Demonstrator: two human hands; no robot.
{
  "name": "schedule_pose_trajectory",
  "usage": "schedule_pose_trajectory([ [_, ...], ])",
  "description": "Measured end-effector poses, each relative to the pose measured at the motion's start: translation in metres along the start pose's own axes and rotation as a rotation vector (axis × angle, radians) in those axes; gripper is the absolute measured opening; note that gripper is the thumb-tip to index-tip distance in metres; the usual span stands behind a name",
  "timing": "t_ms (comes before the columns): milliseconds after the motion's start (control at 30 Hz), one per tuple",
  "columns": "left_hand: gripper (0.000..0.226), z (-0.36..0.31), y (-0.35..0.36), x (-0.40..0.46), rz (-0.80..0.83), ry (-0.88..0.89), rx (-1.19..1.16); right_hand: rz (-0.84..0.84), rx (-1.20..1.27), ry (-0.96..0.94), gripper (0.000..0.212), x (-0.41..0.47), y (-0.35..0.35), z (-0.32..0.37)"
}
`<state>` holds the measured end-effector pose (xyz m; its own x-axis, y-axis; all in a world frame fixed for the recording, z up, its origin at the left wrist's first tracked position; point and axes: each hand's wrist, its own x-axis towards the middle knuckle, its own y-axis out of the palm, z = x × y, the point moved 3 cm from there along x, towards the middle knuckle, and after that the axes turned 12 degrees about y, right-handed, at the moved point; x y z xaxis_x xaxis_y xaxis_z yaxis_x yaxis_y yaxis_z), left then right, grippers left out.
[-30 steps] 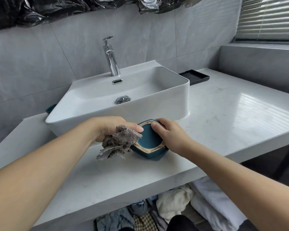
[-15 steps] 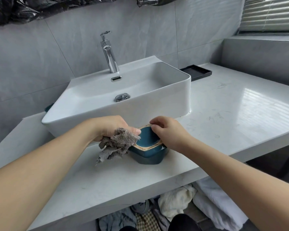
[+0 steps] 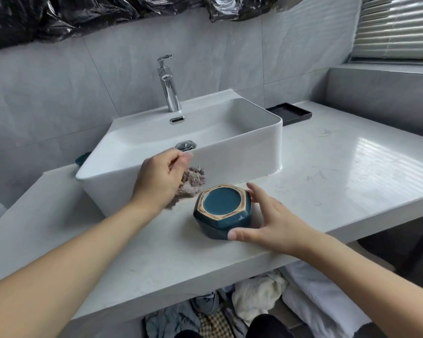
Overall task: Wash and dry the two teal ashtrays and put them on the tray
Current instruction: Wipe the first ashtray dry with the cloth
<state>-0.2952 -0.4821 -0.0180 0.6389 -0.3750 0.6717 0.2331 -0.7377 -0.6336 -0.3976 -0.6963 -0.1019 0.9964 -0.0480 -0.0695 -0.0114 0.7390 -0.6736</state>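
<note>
Ashtray in hand: I see one teal ashtray (image 3: 222, 211) sitting on the counter (image 3: 327, 167) in front of the sink (image 3: 230, 152), apparently base-up — I judge that leaves the underside exposed for drying.
Right hand: my right hand (image 3: 269, 223) is spread, thumb at the near wall and fingertips at the far side of the ashtray; it steadies rather than grips, as far as I can tell.
Left hand: my left hand (image 3: 156, 179) is bunched around the grey cloth (image 3: 191, 184), held just left of the ashtray, clear of it.
Second ashtray: a teal edge (image 3: 82, 158) shows behind the sink's left corner — probably the other piece, mostly hidden.
Tray: the black tray (image 3: 291, 113) lies beyond the sink's right side, well apart from the ashtray, nothing visible on it.
Progress: drying stage, I judge; placement not yet done.
</note>
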Motion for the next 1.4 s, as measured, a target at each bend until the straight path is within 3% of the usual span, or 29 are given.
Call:
schedule_pose_trajectory([
  [67,0.032,-0.004,0.011,-0.011,-0.057,0.135,0.213,-0.040,-0.105,-0.021,0.131,0.001,0.007,0.004],
  [133,0.040,0.001,0.029,-0.021,0.102,0.155,0.220,-0.088,-0.104,-0.006,0.128,0.005,0.011,0.006],
  [233,0.034,0.014,0.043,-0.032,0.342,-0.019,-0.089,-0.149,-0.072,-0.019,0.116,0.007,0.012,0.006],
  [333,0.036,0.021,0.041,-0.035,0.433,-0.156,-0.358,-0.171,-0.077,-0.036,0.114,0.010,0.014,0.004],
  [500,0.016,0.025,0.044,-0.027,0.266,-0.157,-0.142,-0.152,-0.071,-0.004,0.113,0.011,0.013,0.003],
  [767,0.024,0.026,0.053,-0.029,0.320,-0.024,-0.220,-0.159,-0.015,0.041,0.107,0.013,0.014,0.002],
  [933,0.033,0.022,0.043,-0.040,0.376,-0.039,-0.340,-0.177,-0.036,0.013,0.100,0.009,0.012,0.007],
  [1133,0.021,0.016,0.026,-0.057,0.265,0.020,-0.219,-0.171,-0.040,0.018,0.103,0.010,0.013,0.006],
  [1400,0.032,-0.018,0.010,-0.056,0.454,0.424,-0.042,-0.174,-0.039,0.007,0.101,0.010,0.012,0.008],
])
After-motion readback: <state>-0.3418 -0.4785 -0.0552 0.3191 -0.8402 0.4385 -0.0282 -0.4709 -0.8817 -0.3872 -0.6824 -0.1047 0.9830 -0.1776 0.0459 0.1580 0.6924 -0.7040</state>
